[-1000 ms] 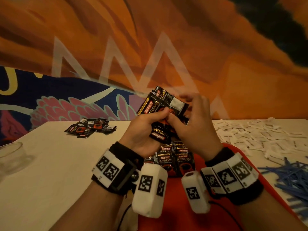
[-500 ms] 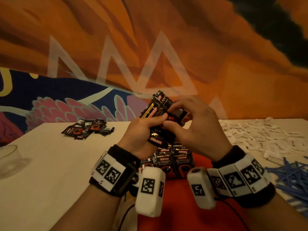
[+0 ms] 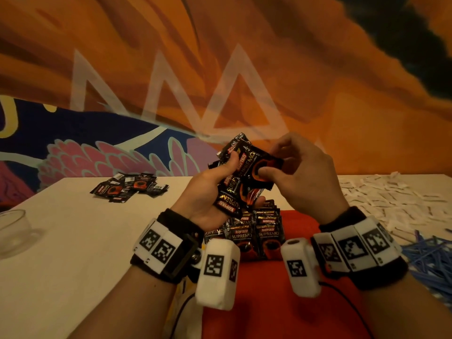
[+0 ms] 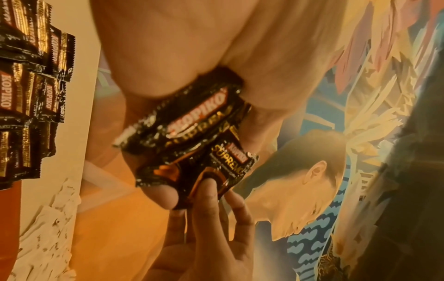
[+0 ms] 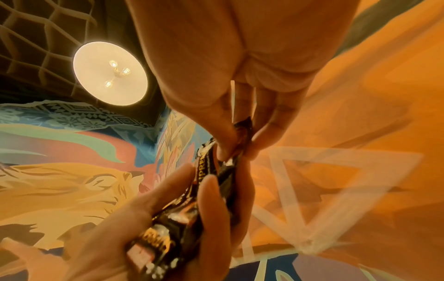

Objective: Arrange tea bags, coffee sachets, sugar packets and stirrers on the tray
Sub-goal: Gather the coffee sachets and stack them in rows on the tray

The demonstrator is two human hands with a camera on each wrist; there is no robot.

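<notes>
My left hand (image 3: 220,187) grips a bunch of black Kopiko coffee sachets (image 3: 234,192) raised above the red tray (image 3: 288,302). The right hand (image 3: 281,167) pinches the top sachet (image 3: 256,165) of that bunch between thumb and fingers. In the left wrist view the bunch of coffee sachets (image 4: 192,133) sits under my palm, and the right hand's fingers (image 4: 209,192) hold the top sachet (image 4: 216,171). The right wrist view shows the pinched top sachet (image 5: 242,131) edge-on. Neat rows of coffee sachets (image 3: 256,233) lie on the tray below the hands.
A loose pile of coffee sachets (image 3: 129,187) lies on the white table (image 3: 73,253) at the back left. White sugar packets (image 3: 391,199) are spread at the right, blue stirrers (image 3: 430,258) at the right edge. A clear glass bowl (image 3: 12,231) stands far left.
The bunch of sachets has turned in my left hand, print side now facing me. The right hand has shifted from the bunch's top edge to pinching the top sachet's right end.
</notes>
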